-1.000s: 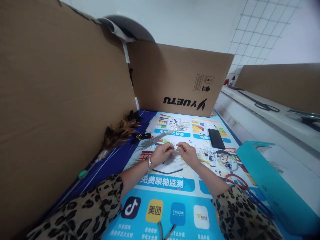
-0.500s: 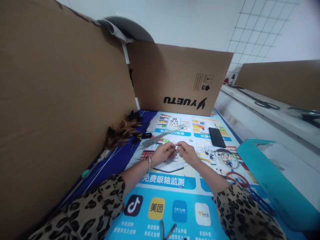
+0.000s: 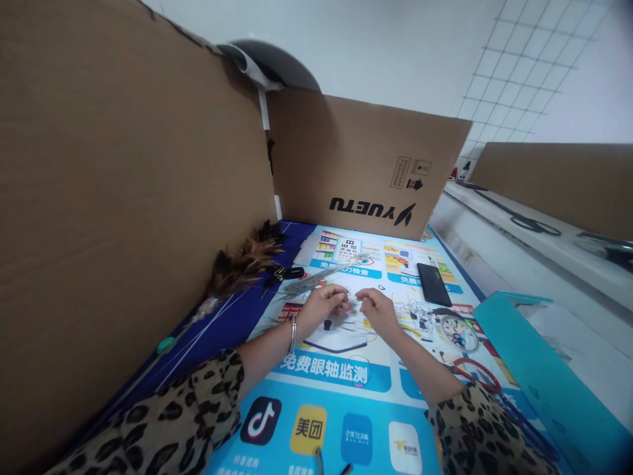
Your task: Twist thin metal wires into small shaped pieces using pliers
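Observation:
Over the printed table mat (image 3: 356, 373), my left hand (image 3: 322, 310) is closed in a pinch. Something small and thin seems to be at its fingertips, too fine to name. My right hand (image 3: 380, 315) is a short gap to the right, its fingers curled and thumb against the index finger; whatever it holds is hidden. A bundle of thin silvery wires (image 3: 329, 274) lies just beyond my left hand. Short loose wire pieces (image 3: 419, 315) are scattered to the right of my right hand, beside a clear round ring (image 3: 461, 332).
A black phone (image 3: 434, 284) lies back right. Red-handled pliers (image 3: 477, 374) lie near my right forearm, beside a turquoise box (image 3: 539, 356). Left are a feather duster (image 3: 242, 264) and a small black tool (image 3: 291, 272). Cardboard panels (image 3: 366, 158) wall the left and back.
My hands, nearly touching before, have come apart, the right one shifting rightward. The view has tilted and moved slightly.

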### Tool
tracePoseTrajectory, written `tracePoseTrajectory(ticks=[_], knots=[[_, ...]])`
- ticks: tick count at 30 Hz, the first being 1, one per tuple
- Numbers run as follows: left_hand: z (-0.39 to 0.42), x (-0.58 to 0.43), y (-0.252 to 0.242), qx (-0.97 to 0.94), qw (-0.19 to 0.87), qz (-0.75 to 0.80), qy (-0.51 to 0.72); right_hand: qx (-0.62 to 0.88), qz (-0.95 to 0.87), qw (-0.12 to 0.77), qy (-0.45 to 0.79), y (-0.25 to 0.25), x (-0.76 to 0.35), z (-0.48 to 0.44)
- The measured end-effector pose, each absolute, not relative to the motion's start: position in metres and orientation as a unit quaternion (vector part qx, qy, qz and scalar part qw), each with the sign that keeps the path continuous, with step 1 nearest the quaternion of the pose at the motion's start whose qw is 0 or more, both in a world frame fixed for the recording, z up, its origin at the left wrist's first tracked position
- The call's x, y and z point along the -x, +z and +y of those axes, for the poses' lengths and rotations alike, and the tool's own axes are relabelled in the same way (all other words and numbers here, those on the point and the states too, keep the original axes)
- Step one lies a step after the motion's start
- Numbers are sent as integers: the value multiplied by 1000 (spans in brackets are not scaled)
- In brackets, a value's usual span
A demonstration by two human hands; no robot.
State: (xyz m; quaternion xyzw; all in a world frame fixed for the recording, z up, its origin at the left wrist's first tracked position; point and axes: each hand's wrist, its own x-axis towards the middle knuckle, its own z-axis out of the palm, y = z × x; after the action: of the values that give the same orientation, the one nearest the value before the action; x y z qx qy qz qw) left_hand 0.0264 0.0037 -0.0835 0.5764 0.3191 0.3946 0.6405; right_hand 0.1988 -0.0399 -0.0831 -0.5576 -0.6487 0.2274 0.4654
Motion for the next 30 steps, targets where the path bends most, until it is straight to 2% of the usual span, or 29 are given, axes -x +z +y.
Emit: tracePoseTrajectory(ticks=[7,18,30], knots=[[1,-26,-83,-619,616,325,362,555,-631,475,262,-81,-195,-41],[-3,-26,-83,-654,600,315,335,542,-722,397,164,-64,-192,-49],[-3,-26,-82,-673,587,300,335,531,-654,474,257,-64,-191,-47]])
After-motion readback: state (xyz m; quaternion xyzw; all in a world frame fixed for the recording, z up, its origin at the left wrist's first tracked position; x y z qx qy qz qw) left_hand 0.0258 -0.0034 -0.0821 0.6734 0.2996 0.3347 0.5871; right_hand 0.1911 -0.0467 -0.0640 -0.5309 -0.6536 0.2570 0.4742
